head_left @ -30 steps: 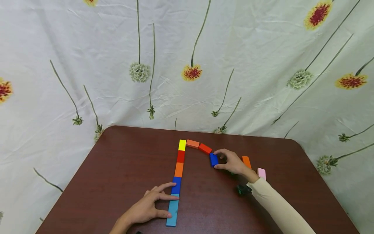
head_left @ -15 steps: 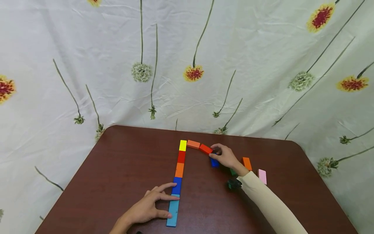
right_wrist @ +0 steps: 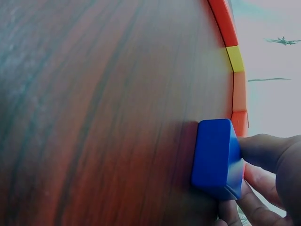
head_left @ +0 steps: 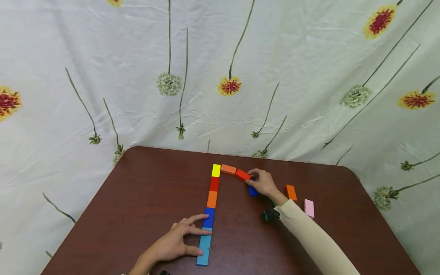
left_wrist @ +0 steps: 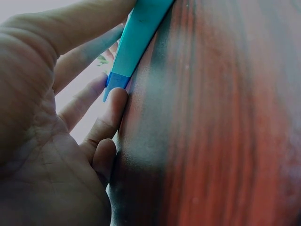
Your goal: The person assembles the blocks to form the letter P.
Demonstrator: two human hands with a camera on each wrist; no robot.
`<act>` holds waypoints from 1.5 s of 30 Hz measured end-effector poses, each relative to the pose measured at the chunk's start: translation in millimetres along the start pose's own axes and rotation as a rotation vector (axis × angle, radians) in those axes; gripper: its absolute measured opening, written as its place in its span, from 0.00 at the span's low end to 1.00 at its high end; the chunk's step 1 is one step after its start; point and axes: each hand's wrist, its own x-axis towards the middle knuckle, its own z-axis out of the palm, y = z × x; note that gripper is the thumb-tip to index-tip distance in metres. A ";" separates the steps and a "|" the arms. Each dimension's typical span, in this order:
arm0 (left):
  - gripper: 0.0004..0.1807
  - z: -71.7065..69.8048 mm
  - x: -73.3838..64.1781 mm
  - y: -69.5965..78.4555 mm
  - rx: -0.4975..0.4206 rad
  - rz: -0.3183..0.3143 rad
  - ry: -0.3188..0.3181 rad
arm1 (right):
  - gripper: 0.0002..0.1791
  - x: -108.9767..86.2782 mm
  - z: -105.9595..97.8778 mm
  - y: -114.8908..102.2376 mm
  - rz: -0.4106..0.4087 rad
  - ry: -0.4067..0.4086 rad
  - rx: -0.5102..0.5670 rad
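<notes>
My left hand (head_left: 173, 242) rests beside a light-blue block (head_left: 204, 250), fingers mostly straight. Its thumb touches that block's left side, and fingertips lie on it and on the dark-blue block (head_left: 208, 219) beyond. Farther up the same row are orange (head_left: 212, 199), red (head_left: 214, 184) and yellow (head_left: 216, 170) blocks. From the yellow end a coral block (head_left: 228, 169) and a second red block (head_left: 242, 174) curve right. My right hand (head_left: 264, 184) pinches that red block's right end between thumb and index finger. A second dark-blue block (right_wrist: 214, 157) stands under the hand, partly hidden in the head view.
Right of my right forearm lie a loose orange block (head_left: 291, 192) and a pink block (head_left: 309, 208). A green block (head_left: 274, 203) shows slightly by the right wrist. The brown table (head_left: 154, 183) ends at a flowered white cloth (head_left: 137, 76).
My right hand has left its hold along the dark-blue block and moved slightly up and left to the red block's end. The left hand has kept its place.
</notes>
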 end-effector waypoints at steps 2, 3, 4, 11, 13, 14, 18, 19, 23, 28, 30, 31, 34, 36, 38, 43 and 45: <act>0.27 0.0 -0.1 -0.3 -0.005 0.000 -0.002 | 0.17 0.0 0.2 0.3 0.001 0.005 0.001; 0.27 0.0 -0.2 -0.4 -0.007 -0.001 -0.002 | 0.17 0.0 0.4 0.5 0.003 0.007 0.002; 0.27 0.0 -0.4 -0.6 -0.009 -0.001 -0.002 | 0.17 0.1 0.5 0.8 0.004 0.009 0.001; 0.27 -0.3 -0.7 0.4 -0.007 -0.006 -0.005 | 0.20 -1.9 -2.3 1.4 0.002 0.013 0.027; 0.27 -0.8 -0.6 1.6 -0.009 -0.008 -0.007 | 0.21 -4.1 -4.9 2.2 0.010 0.008 0.048; 0.27 -1.2 -0.5 2.1 -0.010 -0.010 -0.009 | 0.21 -5.7 -6.6 2.6 0.013 0.001 0.058; 0.26 -2.9 1.2 3.3 -0.003 -0.009 -0.011 | 0.23 -11.6 -13.2 7.5 0.025 -0.055 0.075; 0.26 -3.3 1.6 3.2 0.001 -0.007 -0.011 | 0.23 -12.9 -14.5 8.8 0.029 -0.070 0.081; 0.27 -4.2 2.7 2.2 0.016 -0.002 -0.011 | 0.22 -14.9 -17.1 12.1 0.037 -0.103 0.092; 0.27 -3.7 2.7 1.2 0.019 -0.011 -0.015 | 0.22 -15.4 -17.0 12.2 0.038 -0.107 0.086; 0.27 -4.2 2.6 1.8 0.018 -0.012 -0.015 | 0.22 -15.4 -16.9 11.3 0.040 -0.106 0.088; 0.27 -4.2 2.6 1.9 0.016 -0.012 -0.015 | 0.22 -15.4 -16.8 11.0 0.042 -0.105 0.087; 0.27 -4.4 2.5 2.1 0.010 -0.013 -0.014 | 0.22 -15.2 -16.7 10.2 0.042 -0.104 0.088; 0.27 -4.6 2.4 2.1 0.006 -0.014 -0.013 | 0.22 -15.1 -16.8 9.5 0.041 -0.103 0.091; 0.27 -4.7 2.4 2.2 0.006 -0.017 -0.015 | 0.22 -15.4 -17.0 8.8 0.041 -0.103 0.095; 0.27 -4.5 2.5 2.4 0.023 -0.017 -0.015 | 0.21 -15.8 -17.0 7.7 0.051 -0.101 0.098; 0.27 -4.5 2.5 2.4 0.029 -0.014 -0.011 | 0.21 -16.0 -17.4 8.3 0.053 -0.100 0.096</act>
